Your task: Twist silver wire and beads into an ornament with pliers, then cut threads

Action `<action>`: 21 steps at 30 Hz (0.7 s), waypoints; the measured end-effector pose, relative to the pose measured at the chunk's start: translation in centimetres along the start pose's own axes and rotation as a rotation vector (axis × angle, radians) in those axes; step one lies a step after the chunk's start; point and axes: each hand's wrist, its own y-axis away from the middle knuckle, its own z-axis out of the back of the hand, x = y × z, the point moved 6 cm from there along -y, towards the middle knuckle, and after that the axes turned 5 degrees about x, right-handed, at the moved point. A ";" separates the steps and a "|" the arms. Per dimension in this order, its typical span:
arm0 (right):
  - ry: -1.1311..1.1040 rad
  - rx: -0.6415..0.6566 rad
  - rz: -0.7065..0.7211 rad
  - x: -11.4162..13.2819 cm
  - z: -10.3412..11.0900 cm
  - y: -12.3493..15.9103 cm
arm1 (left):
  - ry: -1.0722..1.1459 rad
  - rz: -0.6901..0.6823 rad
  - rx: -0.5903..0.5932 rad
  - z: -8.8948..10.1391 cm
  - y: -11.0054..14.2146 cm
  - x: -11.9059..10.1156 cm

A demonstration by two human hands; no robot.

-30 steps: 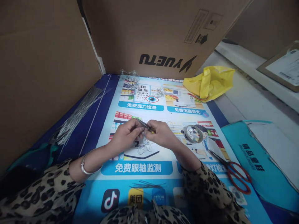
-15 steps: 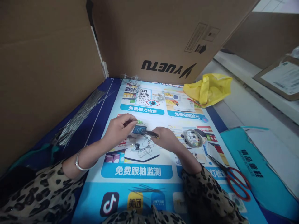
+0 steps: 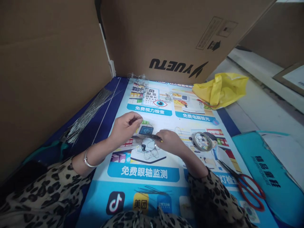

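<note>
The looped wire (image 3: 149, 152) lies on the poster (image 3: 95, 194), and just past it the right hand (image 3: 169, 141) holds dark pliers (image 3: 152, 136) while the left hand (image 3: 125, 127) pinches, on what I can't tell, and this plier work seems to need steady fingers next.

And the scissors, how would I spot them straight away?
Start with the big poster and find the right hand above it. Go right and down the picture to the poster's right side, by the teal bag. The scissors lie there, and their two red loop handles set them apart from the bag.
</note>
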 end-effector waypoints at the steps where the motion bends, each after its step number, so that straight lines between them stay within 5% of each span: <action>1: -0.002 0.003 -0.001 0.0 0.0 0.0 | 0.002 0.004 0.000 0.0 0.0 0.0; 21: 0.049 0.006 0.059 1.4 0.6 -0.1 | 0.000 0.014 -0.053 0.9 0.2 0.1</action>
